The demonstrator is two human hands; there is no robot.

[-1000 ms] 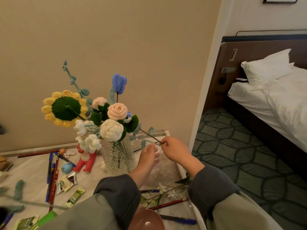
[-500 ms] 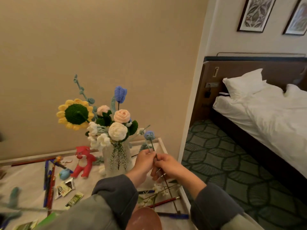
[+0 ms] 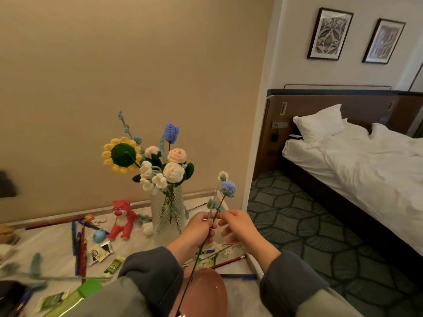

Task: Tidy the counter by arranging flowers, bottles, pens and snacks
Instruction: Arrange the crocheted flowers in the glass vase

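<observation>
Left hand pinched the thin dark wire stem of a blue crochet flower, fingers curled round it, holding it upright above the white counter, just right of the vase. A small white crochet bud on a pale green stem stood up beside the blue head from the same grip. Far left on the counter, a bunch of blue and red pens lay roughly parallel. Small snack packets were just right of them, and a green sachet lay nearer the camera. A red plush bear toy sat near the wall. A clear ribbed glass vase stood upright beside it, holding a yellow crochet sunflower, a blue crochet tulip, a pink crochet rose and a white crochet rose. A brown-pink round bowl sat at the near edge under the stem's lower end. Right hand hovered with fingers loosely spread, fingertips just beside the stems; contact could not be told. Below it lay a sprig of small white flowers, a red pencil and a blue pen. A white-sheeted bed stood far right.
</observation>
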